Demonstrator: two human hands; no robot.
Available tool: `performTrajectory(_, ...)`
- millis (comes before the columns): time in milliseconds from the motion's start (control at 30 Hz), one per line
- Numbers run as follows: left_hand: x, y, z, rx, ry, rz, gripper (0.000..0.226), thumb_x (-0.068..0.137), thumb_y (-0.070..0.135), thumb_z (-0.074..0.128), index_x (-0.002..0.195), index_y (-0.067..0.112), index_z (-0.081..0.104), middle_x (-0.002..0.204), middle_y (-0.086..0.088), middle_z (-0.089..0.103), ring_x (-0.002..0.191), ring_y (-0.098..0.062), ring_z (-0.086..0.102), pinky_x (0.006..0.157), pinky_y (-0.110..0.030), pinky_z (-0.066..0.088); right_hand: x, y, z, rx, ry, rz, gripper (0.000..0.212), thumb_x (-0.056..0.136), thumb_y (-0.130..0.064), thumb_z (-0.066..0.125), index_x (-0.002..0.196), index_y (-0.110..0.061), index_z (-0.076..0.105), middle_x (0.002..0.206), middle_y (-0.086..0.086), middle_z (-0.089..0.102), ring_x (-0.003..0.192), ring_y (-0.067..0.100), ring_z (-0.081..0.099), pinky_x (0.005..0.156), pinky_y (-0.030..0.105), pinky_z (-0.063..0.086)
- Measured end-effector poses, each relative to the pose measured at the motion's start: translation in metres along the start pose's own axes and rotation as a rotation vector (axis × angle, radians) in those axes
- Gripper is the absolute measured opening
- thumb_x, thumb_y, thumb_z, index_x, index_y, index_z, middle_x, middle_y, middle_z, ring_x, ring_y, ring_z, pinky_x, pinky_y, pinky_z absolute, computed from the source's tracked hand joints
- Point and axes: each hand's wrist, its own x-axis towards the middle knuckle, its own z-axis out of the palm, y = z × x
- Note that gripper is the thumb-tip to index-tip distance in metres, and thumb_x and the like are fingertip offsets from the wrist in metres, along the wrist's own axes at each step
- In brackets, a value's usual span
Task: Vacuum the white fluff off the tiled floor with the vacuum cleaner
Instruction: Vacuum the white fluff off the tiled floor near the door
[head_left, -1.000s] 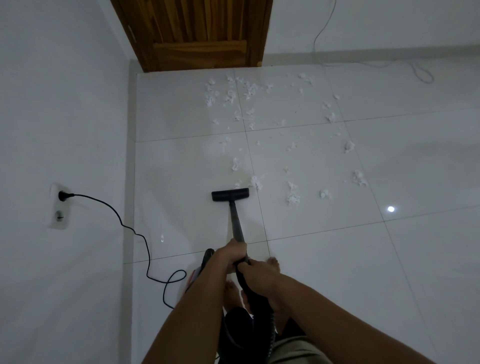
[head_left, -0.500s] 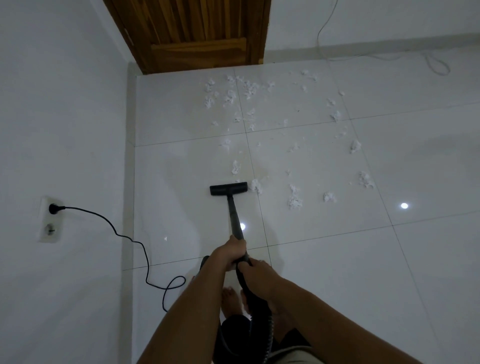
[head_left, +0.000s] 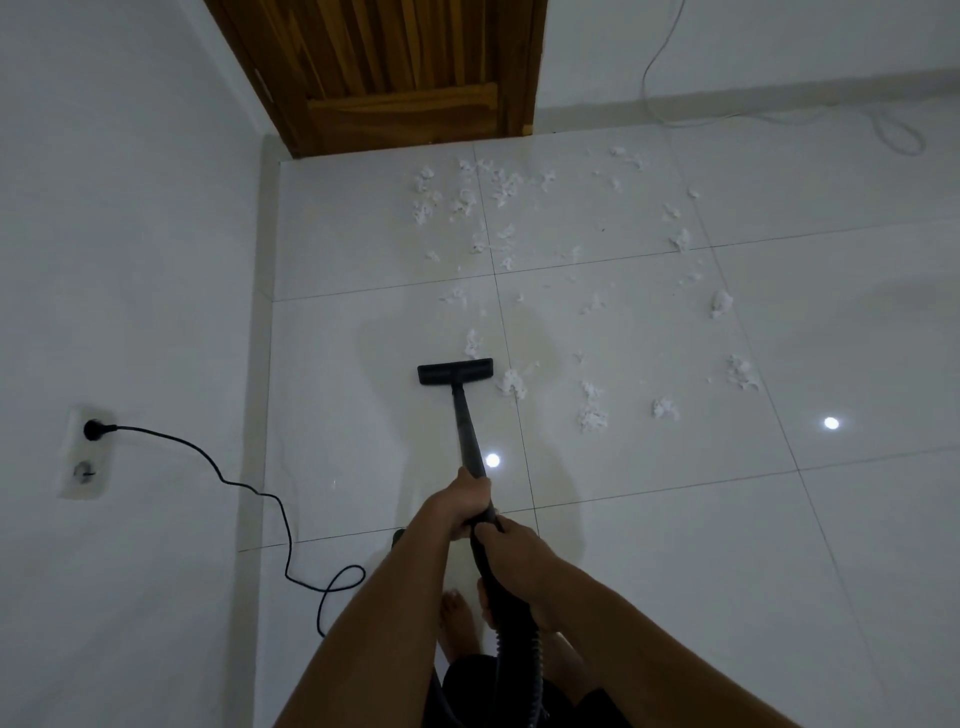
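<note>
left hand (head_left: 464, 501) and right hand (head_left: 514, 545) each curled tight round the wand (head_left: 467, 431), left ahead, likely for steering. nozzle (head_left: 455, 371) lay flat on the floor (head_left: 675, 519); fluff (head_left: 511, 383) just beside it, most scattered toward the door (head_left: 405, 78).

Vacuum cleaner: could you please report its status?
Left hand, right hand gripping black vacuum wand. Black nozzle beside white fluff clump. Black cord left, clear.

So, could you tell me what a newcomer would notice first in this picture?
The white fluff scattered over the tiled floor before the wooden door stands out first. Next comes the black vacuum head at its near edge, its wand gripped by the left hand and right hand.
</note>
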Motion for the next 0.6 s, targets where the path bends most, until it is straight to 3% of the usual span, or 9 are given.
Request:
performTrajectory(100, 0.002, 0.006, 0.007, 0.003, 0.017, 0.008, 0.050, 0.104, 0.021, 0.034, 0.152, 0.011, 0.021, 0.098, -0.010, 0.051, 0.072, -0.015, 0.053, 0.052, -0.024, 0.045, 0.005, 0.002, -0.007, -0.037, 0.010, -0.022, 0.031, 0.105, -0.025, 0.038, 0.114, -0.007, 0.062, 0.088, 0.013, 0.060, 0.082, 0.027, 0.057, 0.096, 0.049, 0.053)
performTrajectory(300, -0.008, 0.026, 0.027, -0.092, -0.013, -0.016, 0.045, 0.102, 0.015, 0.036, 0.146, 0.005, 0.031, 0.091, -0.009, 0.049, 0.072, -0.017, 0.051, 0.053, -0.026, 0.044, -0.004, 0.001, -0.039, -0.100, 0.021, -0.126, 0.032, 0.107, -0.027, 0.038, 0.120, -0.009, 0.062, 0.089, 0.014, 0.060, 0.081, 0.025, 0.056, 0.094, 0.050, 0.054)
performTrajectory(500, -0.013, 0.042, 0.032, -0.085, -0.042, -0.040, 0.026, 0.098, 0.007, 0.039, 0.122, 0.000, 0.046, 0.085, -0.011, 0.049, 0.069, -0.018, 0.049, 0.054, -0.027, 0.042, -0.010, -0.006, -0.059, -0.066, -0.019, -0.143, 0.030, 0.106, -0.025, 0.037, 0.104, -0.010, 0.062, 0.077, 0.011, 0.055, 0.073, 0.025, 0.051, 0.071, 0.040, 0.045)
performTrajectory(600, -0.007, 0.049, 0.032, -0.092, -0.017, -0.036, 0.027, 0.100, 0.011, 0.038, 0.124, 0.000, 0.046, 0.085, -0.010, 0.049, 0.069, -0.017, 0.049, 0.053, -0.025, 0.041, -0.009, -0.011, -0.067, -0.013, -0.034, -0.106, 0.027, 0.107, -0.025, 0.037, 0.098, -0.016, 0.062, 0.067, 0.007, 0.058, 0.062, 0.023, 0.056, 0.062, 0.031, 0.050)
